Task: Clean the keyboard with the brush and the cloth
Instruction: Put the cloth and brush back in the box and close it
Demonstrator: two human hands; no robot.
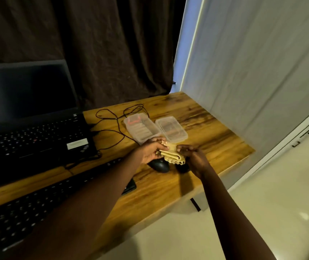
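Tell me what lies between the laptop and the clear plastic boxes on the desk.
A looped black cable lies on the wooden desk between the laptop and the nearer box. Nothing else sits there. The head view shows this.

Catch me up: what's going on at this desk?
A person holds a folded yellow cloth with the left hand and right hand, above the mouse on the desk. The keyboard lies nearer the camera on the left, neither hand on it. A clear tub sits behind the hands. No brush is discernible.
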